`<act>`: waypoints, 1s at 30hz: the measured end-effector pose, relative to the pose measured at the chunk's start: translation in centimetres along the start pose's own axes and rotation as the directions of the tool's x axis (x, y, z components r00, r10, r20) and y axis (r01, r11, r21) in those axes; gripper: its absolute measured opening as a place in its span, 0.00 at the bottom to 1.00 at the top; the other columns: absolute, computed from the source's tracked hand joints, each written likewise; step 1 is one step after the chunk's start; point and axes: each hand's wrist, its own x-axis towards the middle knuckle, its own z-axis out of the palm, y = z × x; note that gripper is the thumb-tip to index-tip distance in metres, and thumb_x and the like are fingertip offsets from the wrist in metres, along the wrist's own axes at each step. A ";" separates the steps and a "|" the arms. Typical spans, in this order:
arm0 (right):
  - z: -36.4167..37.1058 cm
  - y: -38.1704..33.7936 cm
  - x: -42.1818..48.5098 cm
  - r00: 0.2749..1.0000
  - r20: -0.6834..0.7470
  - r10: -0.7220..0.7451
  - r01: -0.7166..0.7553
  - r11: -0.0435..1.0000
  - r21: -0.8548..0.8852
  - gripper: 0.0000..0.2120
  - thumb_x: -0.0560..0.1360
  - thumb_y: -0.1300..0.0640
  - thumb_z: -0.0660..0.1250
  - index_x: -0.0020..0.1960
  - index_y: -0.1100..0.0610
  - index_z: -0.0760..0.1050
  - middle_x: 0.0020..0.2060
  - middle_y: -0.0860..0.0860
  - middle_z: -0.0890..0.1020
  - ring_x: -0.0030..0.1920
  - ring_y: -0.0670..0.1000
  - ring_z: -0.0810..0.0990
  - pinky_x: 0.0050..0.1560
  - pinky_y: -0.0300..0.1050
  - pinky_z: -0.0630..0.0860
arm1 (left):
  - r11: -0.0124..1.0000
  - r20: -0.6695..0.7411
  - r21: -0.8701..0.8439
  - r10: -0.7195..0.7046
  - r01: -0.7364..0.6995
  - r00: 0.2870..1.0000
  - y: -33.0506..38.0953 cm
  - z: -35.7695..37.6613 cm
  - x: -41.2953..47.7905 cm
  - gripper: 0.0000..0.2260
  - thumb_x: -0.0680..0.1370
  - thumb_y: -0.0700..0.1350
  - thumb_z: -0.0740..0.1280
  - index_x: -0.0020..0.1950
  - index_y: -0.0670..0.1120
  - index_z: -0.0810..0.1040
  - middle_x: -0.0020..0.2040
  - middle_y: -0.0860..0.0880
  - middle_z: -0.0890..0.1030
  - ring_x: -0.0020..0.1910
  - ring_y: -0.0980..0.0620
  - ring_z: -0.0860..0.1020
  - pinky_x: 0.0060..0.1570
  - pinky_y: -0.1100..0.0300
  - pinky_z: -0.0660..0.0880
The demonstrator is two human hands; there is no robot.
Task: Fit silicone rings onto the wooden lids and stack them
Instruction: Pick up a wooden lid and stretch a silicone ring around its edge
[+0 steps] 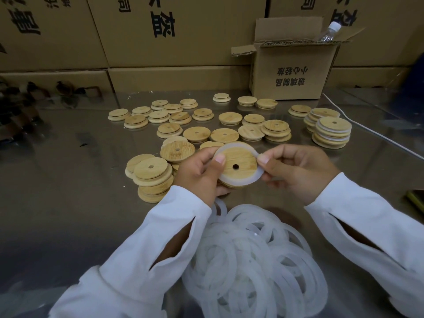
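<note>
Nearest us we logged a heap of loose rings (252, 260), white and translucent, lying overlapped on the shiny metal table (80, 191) between the two white sleeves. Just beyond it, both hands were raised above the table with one wooden lid (243, 159) between them. The left hand (197, 173) gripped the lid's left edge, thumb laid on the upper face and fingers curled beneath. The right hand (296, 171) had its fingers curled, with thumb and forefinger pinching the silicone ring (243, 182) at the lid's right edge. The ring ran round the lid, plainly seated along the lower arc; whether it sat fully home at the top we could not tell. The lid was a round disc, so we noted no long axis. Its flat face tilted up toward us, and a small dark hole showed just below centre. Left of the hands stood a leaning stack of bare lids (153, 177). Farther out, scattered lids (197, 134) lay flat, singly and in pairs. At the right stood a stack of ringed lids (332, 131), white bands showing between the wood. Behind, we saw an open carton (291, 72), a clear bottle (328, 31), and a wall of printed cartons (160, 31).
</note>
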 end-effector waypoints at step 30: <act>0.7 2.2 -0.1 0.962 -0.252 -0.105 0.081 0.991 -0.107 0.06 0.69 0.53 0.68 0.35 0.53 0.77 0.31 0.48 0.83 0.37 0.45 0.81 0.44 0.45 0.77 | 0.976 0.003 -0.216 -0.025 0.025 1.000 -0.6 0.7 -0.2 0.07 0.78 0.39 0.59 0.50 0.47 0.75 0.54 0.41 0.78 0.57 0.41 0.77 0.49 0.51 0.79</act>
